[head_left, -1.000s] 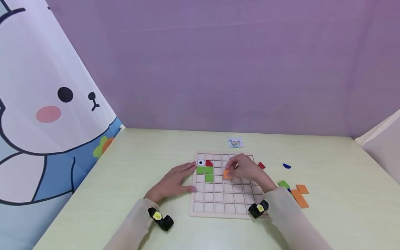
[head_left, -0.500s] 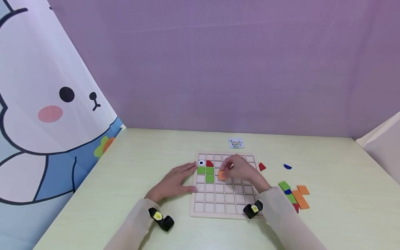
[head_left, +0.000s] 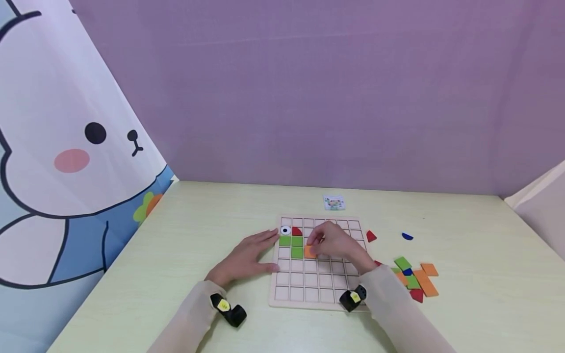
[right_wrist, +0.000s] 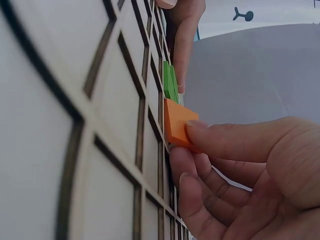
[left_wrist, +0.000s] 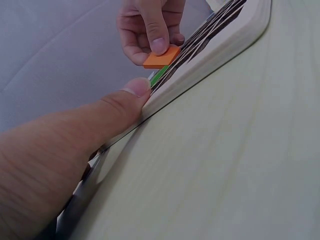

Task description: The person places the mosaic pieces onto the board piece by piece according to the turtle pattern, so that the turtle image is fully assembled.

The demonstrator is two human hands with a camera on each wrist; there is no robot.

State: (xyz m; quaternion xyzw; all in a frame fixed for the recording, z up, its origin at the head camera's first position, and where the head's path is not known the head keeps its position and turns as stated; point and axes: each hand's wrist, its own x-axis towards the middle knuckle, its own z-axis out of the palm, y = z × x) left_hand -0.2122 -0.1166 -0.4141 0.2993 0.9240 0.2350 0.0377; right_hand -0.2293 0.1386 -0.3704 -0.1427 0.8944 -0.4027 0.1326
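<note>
Head view gives me the right hand (head_left: 337, 243) above the grid board (head_left: 310, 280), its thumb and fingers pinching an orange square tile (head_left: 310, 252). That tile is over the third column from the left, third row from the far side, just right of the lowest green tile (head_left: 297, 252). On my right wrist feed the thumb is on one face of it, fingertips behind, and it leans at an angle to the grid; I can't tell whether its edge touches the board.

The left hand (head_left: 244, 255) has its fingers stretched and the thumb spread wide from them, fingertips and thumb at the board's left edge. My left wrist feed has that thumb resting against the rim.

In the board's far left part I see an eye tile (head_left: 285, 230), a red rounded piece (head_left: 297, 231) to its right, and two more green tiles (head_left: 291, 240) on the near side of those. A small picture card (head_left: 334, 202) lies beyond the far edge. To the right on the table (head_left: 485, 255) are a red piece (head_left: 371, 236), a blue half-round (head_left: 407, 236) and, nearer, a mixed cluster of pieces (head_left: 425, 283).
</note>
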